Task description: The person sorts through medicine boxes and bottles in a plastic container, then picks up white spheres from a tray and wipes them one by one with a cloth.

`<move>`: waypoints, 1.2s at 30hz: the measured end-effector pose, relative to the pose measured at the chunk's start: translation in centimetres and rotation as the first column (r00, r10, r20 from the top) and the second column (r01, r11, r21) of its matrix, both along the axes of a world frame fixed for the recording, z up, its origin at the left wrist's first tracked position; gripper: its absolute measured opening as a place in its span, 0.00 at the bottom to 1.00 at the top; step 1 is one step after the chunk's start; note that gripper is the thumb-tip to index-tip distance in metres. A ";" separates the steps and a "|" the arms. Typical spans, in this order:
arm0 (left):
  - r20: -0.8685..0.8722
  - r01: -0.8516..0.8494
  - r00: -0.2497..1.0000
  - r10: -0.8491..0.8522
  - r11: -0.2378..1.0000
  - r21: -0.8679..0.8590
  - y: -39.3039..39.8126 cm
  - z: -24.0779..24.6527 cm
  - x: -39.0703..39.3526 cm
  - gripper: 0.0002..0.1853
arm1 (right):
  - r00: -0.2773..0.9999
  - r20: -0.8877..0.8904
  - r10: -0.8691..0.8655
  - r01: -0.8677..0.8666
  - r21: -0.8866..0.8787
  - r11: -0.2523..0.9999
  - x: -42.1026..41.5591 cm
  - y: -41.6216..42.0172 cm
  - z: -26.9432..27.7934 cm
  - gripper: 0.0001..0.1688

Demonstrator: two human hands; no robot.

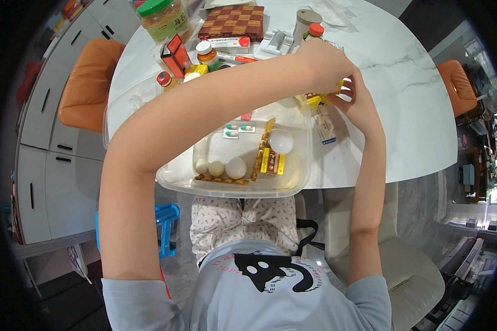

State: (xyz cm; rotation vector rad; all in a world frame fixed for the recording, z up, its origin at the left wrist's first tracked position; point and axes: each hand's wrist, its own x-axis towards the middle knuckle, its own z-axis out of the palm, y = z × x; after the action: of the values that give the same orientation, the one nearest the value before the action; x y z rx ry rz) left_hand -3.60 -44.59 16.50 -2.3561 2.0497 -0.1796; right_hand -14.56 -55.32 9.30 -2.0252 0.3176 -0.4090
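Note:
My left hand (325,66) reaches across to the right side of the table and meets my right hand (354,99). Yellow packaging (314,100) shows beneath and between them; my right fingers are curled at it, but the grip is partly hidden. Below lies a small printed packet (325,124). In front of me a clear plastic tray (232,192) holds green-and-white capsules in blister pieces (239,128), several whitish balls (236,168), brown-gold strips (258,159) and a small yellow box (272,161).
Behind my left forearm stand a green-lidded jar (165,20), a white-capped brown bottle (207,55), a red-capped bottle (167,80), an orange-and-black box (176,56), a checkered woven mat (232,22) and a grey-lidded cup (305,24). A clear lid (128,99) lies left.

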 end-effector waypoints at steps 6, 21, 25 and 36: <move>-0.153 -0.007 0.988 -0.016 0.989 -0.150 2.1 1.6 -0.3 0.12 | 0.997 0.058 0.045 -0.042 -0.054 0.998 0.0 -0.1 0.0 0.44; -0.467 0.399 0.839 -0.278 0.899 0.181 13.8 -0.4 -2.0 0.17 | 0.997 0.065 -0.031 0.043 -0.188 0.981 0.2 0.1 0.0 0.33; -0.345 0.351 0.906 -0.245 0.891 0.289 13.4 -1.1 -3.2 0.21 | 0.998 0.055 -0.039 0.049 -0.202 0.978 0.2 0.1 0.0 0.33; -0.190 0.212 0.970 -0.153 0.914 0.346 13.5 -1.5 -3.6 0.25 | 0.998 0.057 -0.025 0.037 -0.227 0.973 0.0 0.1 0.1 0.32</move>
State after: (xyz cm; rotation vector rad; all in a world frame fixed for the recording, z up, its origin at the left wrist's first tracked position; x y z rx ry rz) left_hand -7.16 -31.13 15.02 -2.0129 2.1451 0.3711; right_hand -14.52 -55.23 9.38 -2.2312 0.2795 -0.5400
